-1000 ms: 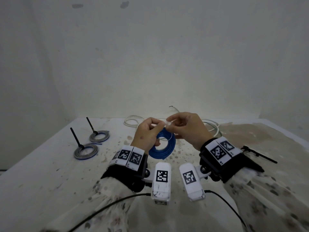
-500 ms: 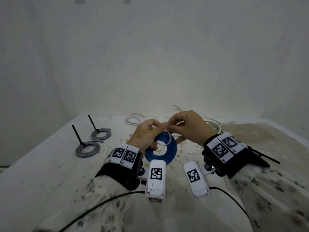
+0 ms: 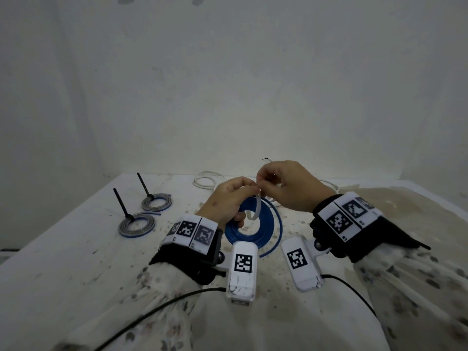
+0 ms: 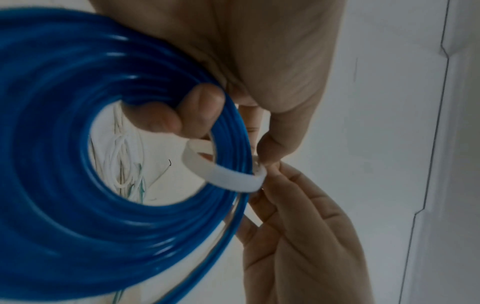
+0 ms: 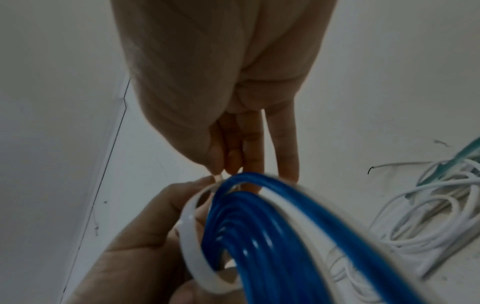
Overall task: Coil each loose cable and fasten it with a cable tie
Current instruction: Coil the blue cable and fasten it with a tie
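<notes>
A blue coil (image 3: 253, 225) was gripped by the left hand (image 3: 225, 202) while a white tie (image 3: 255, 209), looped around it, was pinched by the right hand (image 3: 291, 188).

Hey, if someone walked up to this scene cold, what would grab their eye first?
The bright blue cable coil, held up mid-table in the left hand, with a white cable tie looped round it and the right hand pinching the tie's end. Next, two grey coils lying at the left, each with a black tie tail sticking up.
</notes>
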